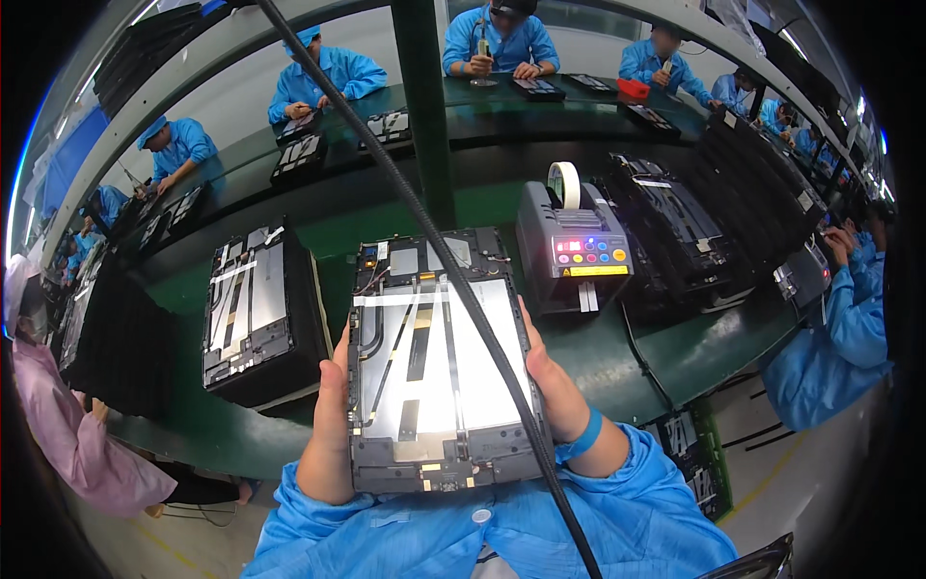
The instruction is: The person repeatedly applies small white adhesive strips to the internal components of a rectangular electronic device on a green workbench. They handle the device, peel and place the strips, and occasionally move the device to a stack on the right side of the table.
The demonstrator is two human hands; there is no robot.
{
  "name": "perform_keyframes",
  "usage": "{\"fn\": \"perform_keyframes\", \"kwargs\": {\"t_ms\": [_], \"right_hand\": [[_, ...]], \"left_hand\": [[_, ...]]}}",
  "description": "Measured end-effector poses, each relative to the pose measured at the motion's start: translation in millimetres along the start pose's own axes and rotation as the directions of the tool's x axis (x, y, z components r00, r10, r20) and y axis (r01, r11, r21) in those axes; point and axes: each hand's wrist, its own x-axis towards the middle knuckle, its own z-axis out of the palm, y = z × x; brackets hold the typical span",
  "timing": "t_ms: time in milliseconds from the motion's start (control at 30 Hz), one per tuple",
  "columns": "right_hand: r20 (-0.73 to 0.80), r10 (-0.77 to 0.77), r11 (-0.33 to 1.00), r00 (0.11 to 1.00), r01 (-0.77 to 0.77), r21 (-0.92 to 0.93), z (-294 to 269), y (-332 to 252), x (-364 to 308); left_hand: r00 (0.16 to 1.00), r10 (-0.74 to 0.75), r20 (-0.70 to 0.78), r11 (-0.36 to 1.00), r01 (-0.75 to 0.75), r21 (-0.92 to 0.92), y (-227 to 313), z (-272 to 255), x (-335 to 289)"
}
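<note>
Tablet (439, 372): sitting in both hands before the chest, by the table's (178, 439) near edge, inner face up; whether its underside is touching the table isn't showing.
Left hand (331, 410): hugging the left long side, thumb along the edge, the other fingers hiding beneath.
Right hand (555, 386): matching it on the right side, so the pair is clasping the tablet between them; no tool is showing in either.
Strip (386, 300): lying across the upper plate (477, 386), so that much is looking done; whether it is pressed down fully, I can't tell.
Ribbon (419, 352): running dark down the plate, looking already in place.
Cover: none is showing over the inner parts, so, in my judgement, the tablet is looking unfinished.
Dispenser (574, 241): standing beyond the right hand, its display glowing, a roll (564, 185) riding on top, a short tape end (586, 297) hanging at its front.
Left stack (256, 318): carrying another bare unit, also wearing a white strip.
Right stack (680, 222): showing a similar unit on top; which pile is holding finished work isn't telling.
Cable (415, 198): cutting across the view, hiding part of the tablet.
</note>
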Motion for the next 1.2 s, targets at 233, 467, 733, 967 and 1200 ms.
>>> {"fn": "perform_keyframes", "kwargs": {"t_ms": [233,467,733,967,1200], "right_hand": [[-0.044,-0.007,0.939,0.999,-0.009,-0.345,-20.9,13.1,3.6],[-0.467,-0.478,0.736,0.744,0.049,-0.676,-59.5,-18.9,-26.3],[-0.649,-0.129,0.74,0.75,-0.363,-0.566,-119.8,-21.6,-0.5],[-0.69,0.05,0.891,0.722,-0.344,-0.295,-121.6,-28.6,-5.5],[-0.637,0.08,0.912,0.767,-0.314,-0.263,-204.5,10.5,2.6]], "left_hand": [[0.998,-0.053,-0.016,0.996,0.051,-0.077,-1.4,-8.7,-7.1],[0.994,0.105,-0.009,0.989,-0.104,0.104,-1.2,-8.5,-6.6],[0.985,0.166,0.045,0.926,-0.171,0.336,0.8,-17.4,-12.3],[0.96,0.273,0.066,0.844,-0.272,0.462,-27.2,-48.5,-2.9],[0.969,0.243,-0.048,0.954,-0.229,0.196,-17.4,-42.3,-24.4]]}}
